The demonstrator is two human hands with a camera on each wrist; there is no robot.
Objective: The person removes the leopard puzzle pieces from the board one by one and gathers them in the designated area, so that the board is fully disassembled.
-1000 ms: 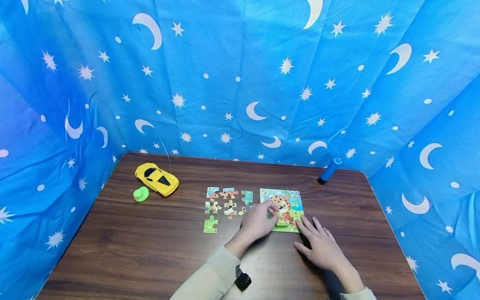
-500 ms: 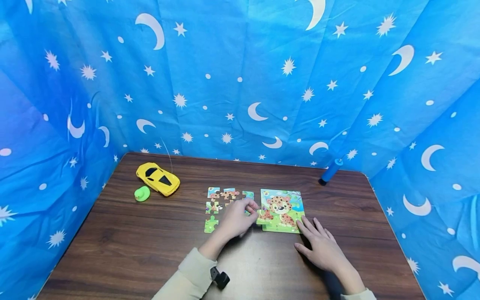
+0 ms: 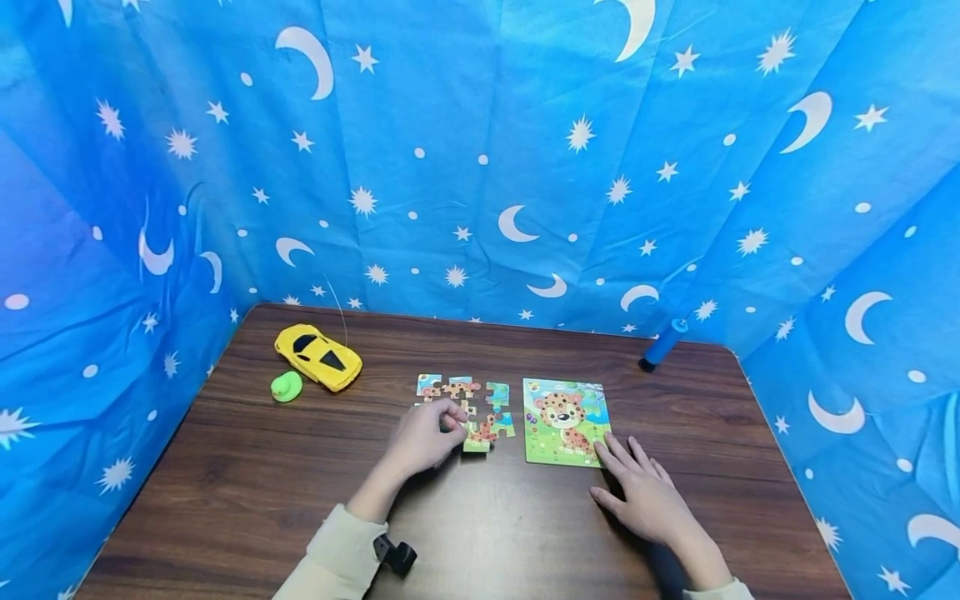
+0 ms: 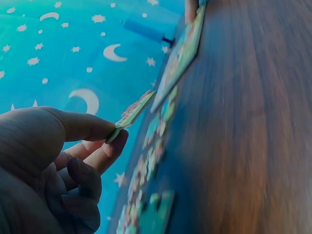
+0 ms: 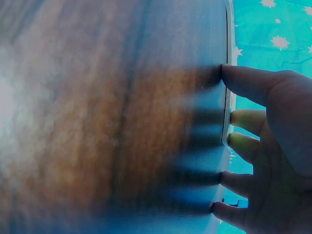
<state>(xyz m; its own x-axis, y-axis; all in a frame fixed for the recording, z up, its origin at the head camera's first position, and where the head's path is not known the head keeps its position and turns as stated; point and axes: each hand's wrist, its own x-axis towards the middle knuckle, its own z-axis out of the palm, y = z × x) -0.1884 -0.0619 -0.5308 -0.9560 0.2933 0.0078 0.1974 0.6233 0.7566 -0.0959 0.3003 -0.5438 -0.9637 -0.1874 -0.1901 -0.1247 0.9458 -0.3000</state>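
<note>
My left hand (image 3: 422,437) pinches a jigsaw puzzle piece (image 4: 135,109) between thumb and fingers, held tilted above the table in the left wrist view. In the head view that piece, with spots and a green edge, overlaps the loose puzzle pieces (image 3: 460,386) laid out in rows. Part of the layout is hidden behind the hand. A square leopard picture board (image 3: 542,446) lies flat to the right of the pieces. Fingers spread, my right hand (image 3: 645,492) rests at the board's lower right edge, its fingertips touching the board and the tabletop.
At the back left of the wooden table (image 3: 247,500) stand a yellow toy car (image 3: 318,357) and a small green duck (image 3: 286,387). A blue pump-like cylinder (image 3: 663,344) is at the back right. Blue star-and-moon cloth (image 3: 450,192) hangs behind and on both sides.
My left hand has moved left from over the picture board to the loose pieces, carrying the puzzle piece along. The right hand has stayed at the board's edge.
</note>
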